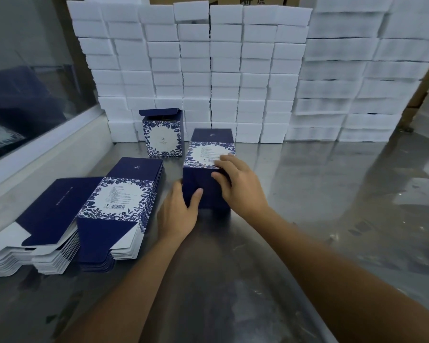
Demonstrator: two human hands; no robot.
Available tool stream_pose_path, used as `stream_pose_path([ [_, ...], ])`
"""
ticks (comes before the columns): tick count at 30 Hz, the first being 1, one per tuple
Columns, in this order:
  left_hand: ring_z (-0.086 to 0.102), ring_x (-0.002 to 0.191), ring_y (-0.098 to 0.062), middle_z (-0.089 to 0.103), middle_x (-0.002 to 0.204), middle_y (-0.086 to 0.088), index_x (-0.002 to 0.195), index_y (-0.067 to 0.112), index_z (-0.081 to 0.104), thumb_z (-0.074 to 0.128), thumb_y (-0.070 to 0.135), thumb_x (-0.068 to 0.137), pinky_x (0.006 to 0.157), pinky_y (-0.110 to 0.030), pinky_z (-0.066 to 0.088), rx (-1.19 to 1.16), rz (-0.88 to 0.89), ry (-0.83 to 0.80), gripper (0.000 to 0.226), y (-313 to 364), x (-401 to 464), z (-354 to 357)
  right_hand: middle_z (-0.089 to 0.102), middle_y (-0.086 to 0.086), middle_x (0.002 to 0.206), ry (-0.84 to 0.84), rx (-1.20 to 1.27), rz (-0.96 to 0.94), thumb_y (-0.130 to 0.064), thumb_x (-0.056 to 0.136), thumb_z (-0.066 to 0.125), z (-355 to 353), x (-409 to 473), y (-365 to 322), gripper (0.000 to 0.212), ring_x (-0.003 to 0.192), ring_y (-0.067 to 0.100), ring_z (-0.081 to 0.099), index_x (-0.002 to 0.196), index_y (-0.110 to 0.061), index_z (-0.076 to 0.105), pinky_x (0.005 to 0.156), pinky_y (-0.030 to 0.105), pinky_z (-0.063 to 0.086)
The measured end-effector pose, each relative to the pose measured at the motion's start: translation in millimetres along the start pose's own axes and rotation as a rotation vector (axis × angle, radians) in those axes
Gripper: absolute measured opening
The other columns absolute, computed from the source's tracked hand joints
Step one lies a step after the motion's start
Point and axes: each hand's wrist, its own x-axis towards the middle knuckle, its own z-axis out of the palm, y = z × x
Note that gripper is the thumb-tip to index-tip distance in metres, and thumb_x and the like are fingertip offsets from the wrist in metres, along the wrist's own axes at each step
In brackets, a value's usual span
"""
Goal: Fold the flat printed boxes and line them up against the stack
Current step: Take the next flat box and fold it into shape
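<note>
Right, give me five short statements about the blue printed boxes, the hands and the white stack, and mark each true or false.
1. Both hands, left hand and right hand, hold the dark blue floral-printed box being folded. True.
2. One finished blue floral box stands upright against the stack of white foam blocks. True.
3. That standing box has its top flap closed. False: the flap is up and the top is open.
4. The piles of flat printed box blanks lie to the person's right. False: they lie on the left.
5. The work surface is a wooden table. False: it is a shiny metal tabletop.
</note>
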Motion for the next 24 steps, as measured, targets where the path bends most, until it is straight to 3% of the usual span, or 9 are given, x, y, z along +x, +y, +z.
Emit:
stream_pose_path([
  [4,0.063,0.103,-0.021,0.064,0.118,0.003,0.126,0.022,0.048,0.057,0.053,0.092,0.082,-0.043,0.052,-0.001,0.02,-0.01,0.046,2,0,-1,0.042,0.016,0.153,0.019,0.062,0.153,-0.022,0.1,0.059,0,-6,7,0.03,0.119,0.034,0.059,0.127,-0.012,0.066,0.093,0.042,0.053],
  [8,0.063,0.1,-0.02,0.065,0.114,0.006,0.122,0.026,0.047,0.061,0.058,0.086,0.08,-0.043,0.053,-0.022,-0.001,-0.01,0.05,4,-2,0,0.065,0.011,0.128,0.107,0.159,0.156,-0.017,0.095,0.066,0,-4,11,0.023,0.105,0.029,0.066,0.116,-0.007,0.071,0.089,0.045,0.055],
  [10,0.063,0.101,-0.02,0.065,0.115,0.007,0.123,0.026,0.046,0.063,0.059,0.084,0.08,-0.042,0.053,-0.016,-0.012,-0.009,0.053,3,-2,0,0.067,0.006,0.119,0.102,0.196,0.193,-0.019,0.092,0.071,0,-4,16,0.029,0.098,0.022,0.065,0.119,-0.009,0.067,0.086,0.044,0.056],
  [13,0.063,0.1,-0.02,0.065,0.114,0.005,0.125,0.023,0.047,0.069,0.055,0.081,0.079,-0.038,0.052,-0.039,-0.022,0.011,0.058,1,-1,-1,0.06,-0.003,0.125,-0.118,0.314,0.29,-0.015,0.087,0.076,2,-14,22,0.063,0.104,0.016,0.063,0.138,-0.03,0.044,0.088,0.041,0.058],
  [15,0.064,0.094,-0.018,0.066,0.107,0.004,0.126,0.023,0.049,0.073,0.053,0.078,0.073,-0.032,0.049,-0.063,-0.013,0.043,0.061,2,0,-2,0.058,-0.006,0.127,-0.186,0.336,0.327,-0.009,0.085,0.077,4,-23,26,0.082,0.103,0.018,0.065,0.141,-0.043,0.028,0.085,0.042,0.06],
  [20,0.061,0.09,-0.017,0.062,0.098,0.007,0.12,0.022,0.052,0.076,0.055,0.074,0.067,-0.028,0.04,-0.041,-0.01,0.085,0.061,8,-3,-4,0.059,-0.002,0.136,-0.104,0.247,0.311,-0.019,0.08,0.083,7,-28,28,0.087,0.106,0.023,0.064,0.138,-0.046,0.023,0.085,0.044,0.059],
  [24,0.062,0.094,-0.022,0.064,0.101,0.001,0.115,0.022,0.052,0.077,0.055,0.074,0.069,-0.029,0.038,-0.038,-0.056,0.1,0.058,7,-3,-5,0.061,-0.01,0.126,-0.122,0.262,0.293,-0.027,0.082,0.08,8,-33,28,0.082,0.1,0.018,0.065,0.137,-0.052,0.024,0.084,0.044,0.058],
])
